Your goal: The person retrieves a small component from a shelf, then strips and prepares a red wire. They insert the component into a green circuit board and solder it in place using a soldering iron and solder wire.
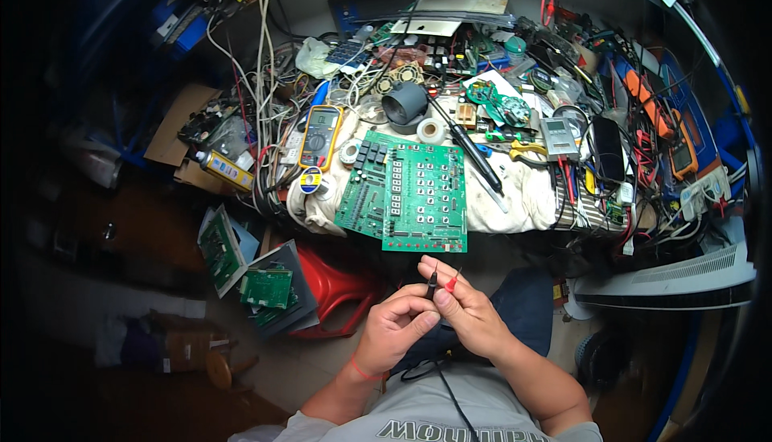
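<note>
Far left I see a yellow cylindrical spray can (224, 170) with a label, beside flat brown cardboard (178, 124). Near centre, my left hand (392, 331) pinches the thin black probe (432, 283); my right hand (466, 311) grips the thin red probe (453, 283), wrists together, just near of the green rectangular circuit board (425, 198).

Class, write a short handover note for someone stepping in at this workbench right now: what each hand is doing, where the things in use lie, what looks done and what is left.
Left hand: closed on the black meter probe, tip up.
Right hand: pinching the red meter probe; the two tips are close together.
Both hands are held over the lap, short of the bench.
Large green rectangular circuit board lies on the white cloth, overlapping a second board.
Yellow-cased multimeter sits left of it.
Done: probes picked up.
Left: neither probe touches the board yet.
</note>
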The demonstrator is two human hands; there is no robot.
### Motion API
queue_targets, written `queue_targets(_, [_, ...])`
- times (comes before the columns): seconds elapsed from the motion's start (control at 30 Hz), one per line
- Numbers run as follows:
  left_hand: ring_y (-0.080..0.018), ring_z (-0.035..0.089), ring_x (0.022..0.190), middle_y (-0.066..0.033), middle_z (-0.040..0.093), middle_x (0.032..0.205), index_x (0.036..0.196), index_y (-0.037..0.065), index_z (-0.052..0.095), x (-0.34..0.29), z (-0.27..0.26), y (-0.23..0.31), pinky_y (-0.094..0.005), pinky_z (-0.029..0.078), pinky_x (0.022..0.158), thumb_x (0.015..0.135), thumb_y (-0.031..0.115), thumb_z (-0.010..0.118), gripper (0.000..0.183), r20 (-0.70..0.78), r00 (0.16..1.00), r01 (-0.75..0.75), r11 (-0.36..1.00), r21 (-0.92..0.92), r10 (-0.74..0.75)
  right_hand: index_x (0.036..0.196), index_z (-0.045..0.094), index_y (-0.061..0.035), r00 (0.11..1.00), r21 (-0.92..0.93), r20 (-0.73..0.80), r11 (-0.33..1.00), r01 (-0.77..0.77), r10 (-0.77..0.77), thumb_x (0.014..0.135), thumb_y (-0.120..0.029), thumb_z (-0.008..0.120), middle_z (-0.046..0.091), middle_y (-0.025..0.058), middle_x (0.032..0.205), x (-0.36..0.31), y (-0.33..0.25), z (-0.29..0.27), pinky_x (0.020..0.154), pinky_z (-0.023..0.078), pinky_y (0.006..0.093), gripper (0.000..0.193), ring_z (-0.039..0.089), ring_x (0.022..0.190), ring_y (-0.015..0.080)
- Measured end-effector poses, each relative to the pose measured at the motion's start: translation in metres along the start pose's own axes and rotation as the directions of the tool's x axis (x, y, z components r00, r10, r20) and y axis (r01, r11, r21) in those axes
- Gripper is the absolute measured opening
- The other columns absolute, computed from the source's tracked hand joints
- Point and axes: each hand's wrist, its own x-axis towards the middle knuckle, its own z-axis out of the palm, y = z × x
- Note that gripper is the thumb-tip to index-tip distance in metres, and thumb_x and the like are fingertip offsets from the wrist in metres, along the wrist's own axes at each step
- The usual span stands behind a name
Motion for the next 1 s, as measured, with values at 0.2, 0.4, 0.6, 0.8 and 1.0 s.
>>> queue_targets(0.2, [-0.0126, 0.065, 0.097, -0.0085, 0.07, 0.115, 0.109, -0.002, 0.073, 0.003, 0.006, -0.016, -0.0259, 0.053, 0.084, 0.103, 0.007, 0.067, 0.012, -0.012, 0.963, 0.248, 0.9, -0.359, -0.27, 0.147, 0.056, 0.0001, 0.976, -0.222, -0.215, 0.971, -0.087, 0.038, 0.109, -0.027, 0.059, 0.076, 0.0163, 0.105, -0.012, 0.009, -0.017, 0.082, 0.058, 0.0384, 0.047, 0.076, 0.093, 0.0307])
queue_targets(0.4, [-0.0163, 0.069, 0.098, -0.0126, 0.073, 0.11, 0.108, -0.003, 0.072, -0.001, 0.007, -0.019, -0.0306, 0.056, 0.087, 0.102, 0.009, 0.068, 0.014, 0.061, 0.879, 0.469, 0.833, -0.295, -0.473, 0.136, 0.066, -0.0147, 0.908, -0.745, 0.289, 0.525, 0.413, -0.304, 0.085, -0.006, 0.069, 0.073, 0.0104, 0.113, -0.019, 0.014, -0.046, 0.072, 0.056, 0.0385, 0.052, 0.07, 0.086, 0.0268])
queue_targets(0.6, [-0.0183, 0.07, 0.099, -0.0154, 0.074, 0.112, 0.109, -0.004, 0.072, 0.004, 0.017, -0.016, -0.0328, 0.057, 0.09, 0.102, 0.01, 0.07, 0.016, 0.129, 0.882, 0.472, 0.847, -0.245, -0.454, 0.129, 0.069, -0.0129, 0.859, -0.713, 0.249, 0.516, 0.475, -0.446, 0.085, -0.016, 0.071, 0.072, 0.0118, 0.115, -0.019, 0.02, -0.056, 0.083, 0.059, 0.0392, 0.044, 0.072, 0.095, 0.0269])
queue_targets(0.8, [-0.0195, 0.068, 0.103, -0.0142, 0.072, 0.113, 0.106, -0.003, 0.072, 0.006, 0.019, -0.015, -0.0335, 0.055, 0.093, 0.102, 0.009, 0.069, 0.013, 0.135, 0.896, 0.444, 0.862, -0.244, -0.423, 0.126, 0.067, -0.011, 0.855, -0.748, 0.193, 0.492, 0.446, -0.481, 0.085, -0.008, 0.071, 0.073, 0.0141, 0.118, -0.023, 0.013, -0.056, 0.083, 0.06, 0.0379, 0.042, 0.074, 0.099, 0.0276])
queue_targets(1.0, [-0.0228, 0.064, 0.121, -0.0116, 0.058, 0.133, 0.108, -0.004, 0.073, 0.012, 0.037, -0.012, -0.042, 0.049, 0.112, 0.101, 0.003, 0.068, 0.01, -0.181, 0.98, 0.0, 0.905, -0.425, -0.085, 0.118, 0.068, -0.0014, 0.956, -0.333, -0.233, 0.939, 0.092, -0.176, 0.1, -0.005, 0.063, 0.077, 0.0119, 0.094, -0.047, 0.01, -0.04, 0.068, 0.06, 0.0353, 0.019, 0.077, 0.076, 0.0254])
